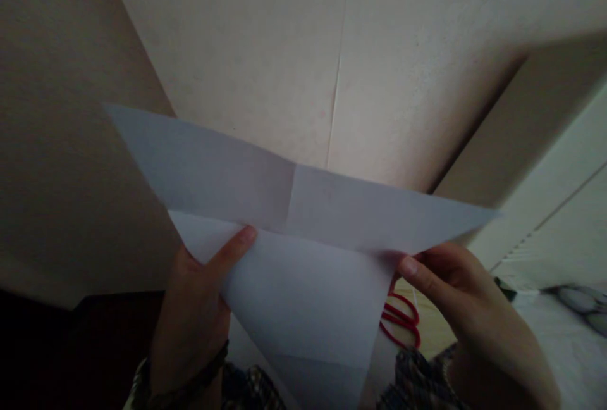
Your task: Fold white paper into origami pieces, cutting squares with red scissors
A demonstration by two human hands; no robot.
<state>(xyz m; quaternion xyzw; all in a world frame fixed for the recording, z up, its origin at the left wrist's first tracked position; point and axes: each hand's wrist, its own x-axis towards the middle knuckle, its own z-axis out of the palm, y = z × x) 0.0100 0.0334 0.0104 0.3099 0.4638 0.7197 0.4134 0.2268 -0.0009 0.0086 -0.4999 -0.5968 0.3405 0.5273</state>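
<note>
A large sheet of white paper (308, 296) is held up in front of me, with creases across it and a broad upper band that ends in a point at each side. My left hand (199, 309) grips its left part, thumb pressed on the front just below the crosswise crease and fingers hidden behind. At the right edge, my right hand (455, 290) pinches the paper by the same crease, the thumb in front. A short vertical crease runs through the middle of the upper band.
Behind the paper stands a pale wall (256, 43) with a vertical seam. Red looped handles (401, 321), perhaps of scissors, show below on a light wooden surface (434, 321). A white cabinet-like piece (559, 195) is at right, with eyeglasses (581, 299) lying lower right.
</note>
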